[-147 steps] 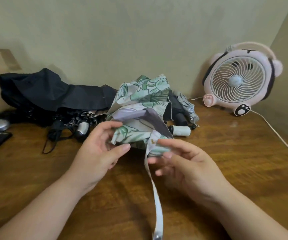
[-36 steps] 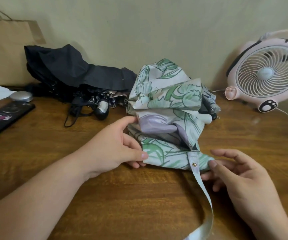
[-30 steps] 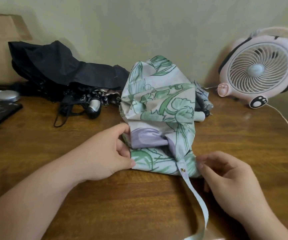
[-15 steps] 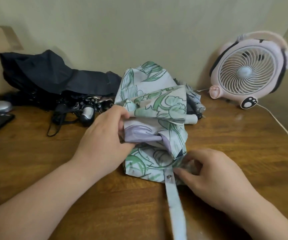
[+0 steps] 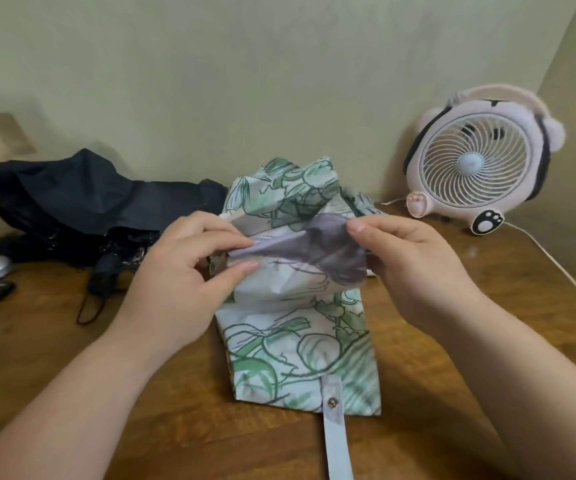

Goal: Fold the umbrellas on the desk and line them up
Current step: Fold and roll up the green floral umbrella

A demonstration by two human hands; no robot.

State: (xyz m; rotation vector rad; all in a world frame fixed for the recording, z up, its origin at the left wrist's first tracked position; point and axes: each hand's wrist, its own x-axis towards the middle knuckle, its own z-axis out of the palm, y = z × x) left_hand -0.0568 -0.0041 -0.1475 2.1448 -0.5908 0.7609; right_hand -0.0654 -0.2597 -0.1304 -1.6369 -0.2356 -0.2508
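Green-leafed umbrella (image 5: 297, 344) on the desk (image 5: 452, 341), left hand (image 5: 179, 282) and right hand (image 5: 414, 268) pinching its purple fold between them

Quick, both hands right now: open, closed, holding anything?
Left hand: closed, pinching a fold of the green-leaf umbrella.
Right hand: closed, pinching the same fold's other end.
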